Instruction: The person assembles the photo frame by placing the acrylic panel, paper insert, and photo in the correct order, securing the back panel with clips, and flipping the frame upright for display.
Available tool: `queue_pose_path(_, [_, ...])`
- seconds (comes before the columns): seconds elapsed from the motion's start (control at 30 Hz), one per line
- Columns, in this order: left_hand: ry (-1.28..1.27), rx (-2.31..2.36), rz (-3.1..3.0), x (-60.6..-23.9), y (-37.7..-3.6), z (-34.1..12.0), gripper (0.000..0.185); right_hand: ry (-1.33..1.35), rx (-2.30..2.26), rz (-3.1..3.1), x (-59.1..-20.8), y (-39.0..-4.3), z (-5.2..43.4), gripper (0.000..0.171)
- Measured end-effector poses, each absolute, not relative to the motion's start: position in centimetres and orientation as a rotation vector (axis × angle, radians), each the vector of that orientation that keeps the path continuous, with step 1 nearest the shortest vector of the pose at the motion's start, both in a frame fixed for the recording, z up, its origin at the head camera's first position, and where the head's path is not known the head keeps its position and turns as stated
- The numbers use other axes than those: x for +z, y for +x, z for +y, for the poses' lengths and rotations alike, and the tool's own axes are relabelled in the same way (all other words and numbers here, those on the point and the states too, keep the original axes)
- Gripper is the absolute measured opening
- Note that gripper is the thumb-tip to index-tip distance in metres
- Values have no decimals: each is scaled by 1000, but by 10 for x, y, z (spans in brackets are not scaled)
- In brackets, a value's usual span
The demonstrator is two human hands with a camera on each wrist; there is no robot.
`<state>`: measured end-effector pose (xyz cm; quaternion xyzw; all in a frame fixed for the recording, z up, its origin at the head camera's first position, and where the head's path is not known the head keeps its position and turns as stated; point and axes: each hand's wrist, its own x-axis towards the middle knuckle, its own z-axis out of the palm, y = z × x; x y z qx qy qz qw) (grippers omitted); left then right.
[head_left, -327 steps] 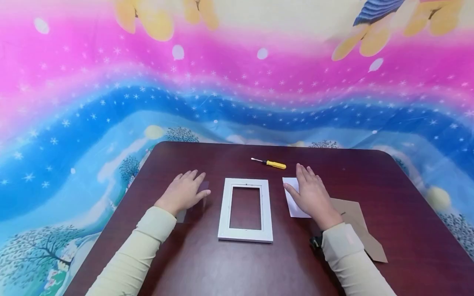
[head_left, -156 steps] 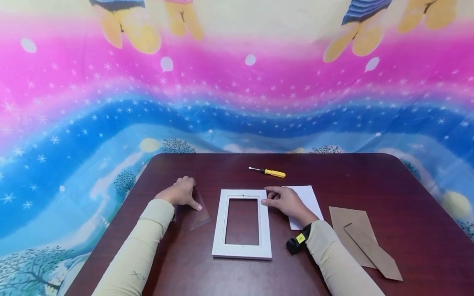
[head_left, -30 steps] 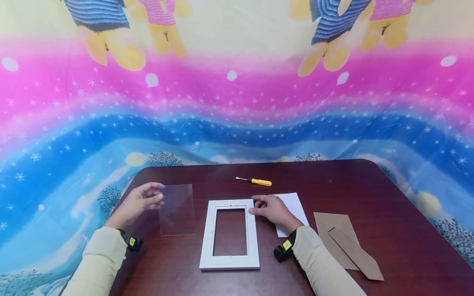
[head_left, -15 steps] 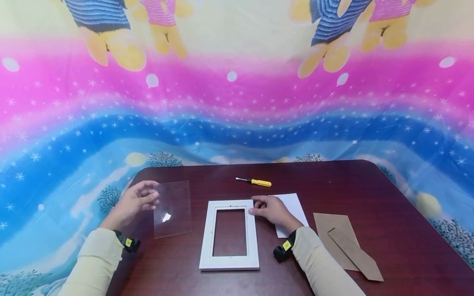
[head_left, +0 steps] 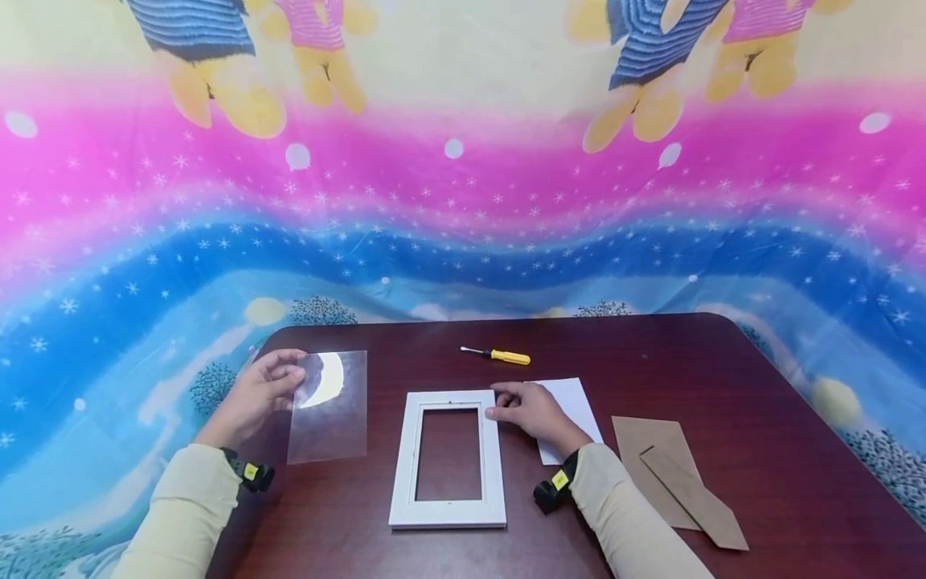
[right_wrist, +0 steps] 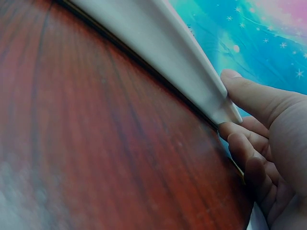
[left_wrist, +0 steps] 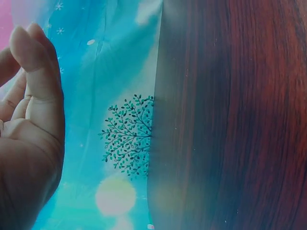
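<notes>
1. The left hand (head_left: pixel 262 392) is raised over the near left corner of the table (head_left: pixel 760 386). Its thumb and fingers pinch the left edge of a clear sheet (head_left: pixel 329 408).
2. The clear sheet hangs tilted above the tabletop, just left of the frame, and catches a bright glare near its top. Gripping only the edge probably keeps fingerprints off its face.
3. A white picture frame (head_left: pixel 448 458) lies flat in the middle of the table, its opening showing bare wood.
4. A yellow-handled screwdriver (head_left: pixel 499 355) lies beyond the frame, apart from both hands.
5. The right hand (head_left: pixel 526 410) rests at the frame's far right corner. Its curled fingers and thumb grip that corner, seemingly to steady the frame.
6. A white paper (head_left: pixel 575 414) lies partly under that hand and wrist.
7. Two brown cardboard pieces (head_left: pixel 673 474) lie overlapped at the near right, untouched.
</notes>
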<state>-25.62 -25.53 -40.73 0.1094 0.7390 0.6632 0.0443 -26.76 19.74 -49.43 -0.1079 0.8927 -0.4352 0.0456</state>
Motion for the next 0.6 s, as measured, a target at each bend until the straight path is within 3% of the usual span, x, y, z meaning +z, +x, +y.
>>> queue_pose_path(0.6, [272, 1997, 2275, -408, -258, -247, 37, -319, -1316, 2735, -492, -267, 197, 56])
